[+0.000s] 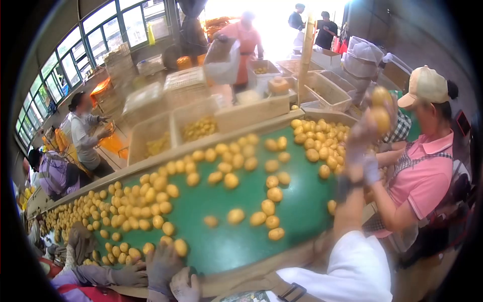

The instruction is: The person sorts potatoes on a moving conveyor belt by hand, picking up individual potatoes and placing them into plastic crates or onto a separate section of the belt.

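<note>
My right hand (pixel 360 138), gloved and blurred, is raised over the right end of the green conveyor belt (pixel 302 201). It is closed on two yellow potatoes (pixel 378 120), one above the other, and a dark band circles my wrist. At the bottom edge of the view, my left hand (pixel 185 288), in a pale glove, is low beside the belt's near rim. Its fingers are curled next to a small dark shape; I cannot tell what it is. Loose potatoes (pixel 235 216) cover much of the belt, thickest along the far side and left.
A co-worker's grey-gloved hands (pixel 163 267) work close to my left. On the right, a person in a pink shirt (pixel 427 176) stands close behind my raised arm. Plastic crates (pixel 196 113), some holding potatoes, line the far side. A wooden post (pixel 305 55) rises behind the belt.
</note>
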A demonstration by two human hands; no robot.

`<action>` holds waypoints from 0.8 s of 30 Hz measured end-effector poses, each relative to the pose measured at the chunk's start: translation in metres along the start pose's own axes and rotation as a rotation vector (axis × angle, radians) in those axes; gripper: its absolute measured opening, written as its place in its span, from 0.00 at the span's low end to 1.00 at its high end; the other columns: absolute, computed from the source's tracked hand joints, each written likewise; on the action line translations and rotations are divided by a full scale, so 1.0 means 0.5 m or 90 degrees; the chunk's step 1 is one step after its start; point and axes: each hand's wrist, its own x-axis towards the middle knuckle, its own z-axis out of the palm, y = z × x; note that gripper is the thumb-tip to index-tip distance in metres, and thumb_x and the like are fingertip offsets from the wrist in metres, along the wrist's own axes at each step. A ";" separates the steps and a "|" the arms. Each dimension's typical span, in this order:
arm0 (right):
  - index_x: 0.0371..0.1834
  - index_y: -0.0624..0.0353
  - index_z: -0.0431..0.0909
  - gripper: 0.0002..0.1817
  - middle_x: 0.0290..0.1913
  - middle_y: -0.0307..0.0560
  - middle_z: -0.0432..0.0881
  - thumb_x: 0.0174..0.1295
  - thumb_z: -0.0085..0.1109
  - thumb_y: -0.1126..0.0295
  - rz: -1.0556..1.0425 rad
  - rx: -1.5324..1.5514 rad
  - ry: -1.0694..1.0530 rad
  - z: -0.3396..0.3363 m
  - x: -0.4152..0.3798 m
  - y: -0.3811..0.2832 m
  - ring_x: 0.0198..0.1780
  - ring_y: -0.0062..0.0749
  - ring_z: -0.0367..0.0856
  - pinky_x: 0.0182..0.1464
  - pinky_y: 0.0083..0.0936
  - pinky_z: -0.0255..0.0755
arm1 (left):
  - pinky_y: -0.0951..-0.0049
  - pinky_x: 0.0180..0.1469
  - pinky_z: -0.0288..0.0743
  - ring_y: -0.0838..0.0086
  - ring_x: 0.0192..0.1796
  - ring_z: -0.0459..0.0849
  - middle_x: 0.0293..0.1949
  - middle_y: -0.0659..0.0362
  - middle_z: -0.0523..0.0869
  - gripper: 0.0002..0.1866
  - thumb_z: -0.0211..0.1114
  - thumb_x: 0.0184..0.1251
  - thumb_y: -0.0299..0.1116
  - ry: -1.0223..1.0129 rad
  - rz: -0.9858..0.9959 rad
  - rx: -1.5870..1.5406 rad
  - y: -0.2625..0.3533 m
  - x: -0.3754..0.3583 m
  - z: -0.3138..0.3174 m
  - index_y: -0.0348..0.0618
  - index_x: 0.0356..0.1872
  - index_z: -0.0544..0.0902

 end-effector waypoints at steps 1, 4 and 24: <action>0.70 0.62 0.67 0.34 0.64 0.57 0.75 0.67 0.63 0.52 0.041 -0.089 -0.048 0.018 0.010 0.090 0.68 0.45 0.73 0.69 0.39 0.69 | 0.54 0.60 0.75 0.52 0.54 0.84 0.51 0.50 0.87 0.16 0.61 0.71 0.39 0.026 0.045 0.035 0.004 0.006 -0.004 0.48 0.55 0.86; 0.75 0.64 0.62 0.39 0.68 0.60 0.73 0.70 0.61 0.48 0.280 -0.194 -0.311 0.052 -0.050 0.294 0.70 0.43 0.72 0.69 0.34 0.69 | 0.52 0.61 0.74 0.52 0.55 0.83 0.52 0.51 0.87 0.16 0.61 0.71 0.39 0.006 0.047 0.026 0.005 0.011 -0.024 0.48 0.55 0.86; 0.68 0.56 0.74 0.31 0.64 0.65 0.74 0.68 0.59 0.48 0.464 -0.333 -0.914 -0.146 -0.360 0.014 0.65 0.58 0.74 0.67 0.45 0.70 | 0.48 0.70 0.67 0.50 0.59 0.81 0.51 0.50 0.87 0.16 0.65 0.63 0.31 0.026 0.070 -0.019 -0.021 0.040 0.006 0.41 0.52 0.85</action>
